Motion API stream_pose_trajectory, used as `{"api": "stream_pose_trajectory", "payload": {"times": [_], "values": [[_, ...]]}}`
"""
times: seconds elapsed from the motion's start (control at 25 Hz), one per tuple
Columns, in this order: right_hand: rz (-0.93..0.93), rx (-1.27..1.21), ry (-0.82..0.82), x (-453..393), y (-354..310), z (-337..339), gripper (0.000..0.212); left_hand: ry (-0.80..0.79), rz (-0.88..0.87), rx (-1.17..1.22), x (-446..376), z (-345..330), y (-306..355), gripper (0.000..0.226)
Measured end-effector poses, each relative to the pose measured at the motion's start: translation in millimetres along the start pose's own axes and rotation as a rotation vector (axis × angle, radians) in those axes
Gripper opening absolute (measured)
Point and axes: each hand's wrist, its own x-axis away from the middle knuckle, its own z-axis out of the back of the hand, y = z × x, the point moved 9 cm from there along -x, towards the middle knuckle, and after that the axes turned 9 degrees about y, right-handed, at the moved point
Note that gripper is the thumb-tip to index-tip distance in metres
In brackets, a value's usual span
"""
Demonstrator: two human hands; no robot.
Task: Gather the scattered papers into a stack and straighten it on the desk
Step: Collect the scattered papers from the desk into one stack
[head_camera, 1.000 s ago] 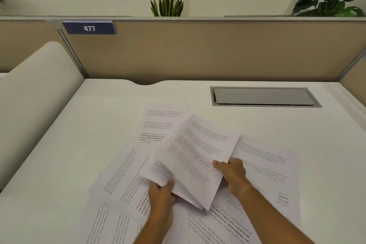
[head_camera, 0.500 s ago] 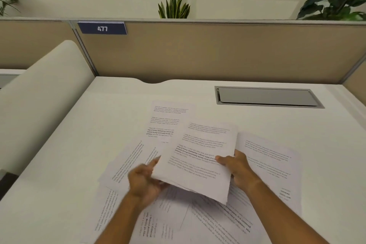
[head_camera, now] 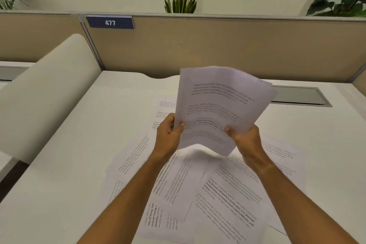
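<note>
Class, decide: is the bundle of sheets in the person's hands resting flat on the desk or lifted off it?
Lifted. Left hand and right hand pinch the bundle upright above the desk.

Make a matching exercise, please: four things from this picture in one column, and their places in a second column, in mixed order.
1. held sheets
2. number plate
3. grey hatch
4. loose pages

a. flat on the desk, under the forearms
b. set into the desk, far right
c. on the partition, upper left
d. lifted between left hand and right hand

Pairs: 1-d, 2-c, 3-b, 4-a
</note>
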Motion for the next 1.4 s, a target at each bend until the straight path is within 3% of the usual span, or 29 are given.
{"api": "stream_pose_trajectory", "payload": {"times": [0.2,0.28,0.44,0.52,0.64,0.8,1.16,1.4], "values": [[-0.062,0.152,-0.058,15,26,-7,0.024,-0.001,0.154,-0.019,20,-3,-33,0.023],[-0.063,0.155,-0.037,15,30,-8,0.023,0.126,0.206,-0.092,24,19,-46,0.020],[-0.079,0.067,0.008,8,31,-6,0.023,0.572,0.497,-0.655,72,107,-99,0.081],[-0.080,0.034,-0.001,7,30,-10,0.022,0.622,0.682,-0.778,97,123,-120,0.103],[-0.082,0.005,-0.004,5,27,-16,0.023,0.637,0.743,-0.842,97,119,-124,0.115],[-0.091,-0.003,0.000,1,25,-16,0.023,0.622,0.727,-0.890,83,111,-126,0.117],[-0.126,-0.023,-0.026,-4,30,-13,0.023,0.684,0.781,-0.724,78,118,-128,0.123],[-0.127,-0.013,-0.071,-5,27,-17,0.024,0.705,0.859,-0.741,82,115,-125,0.101]]}}
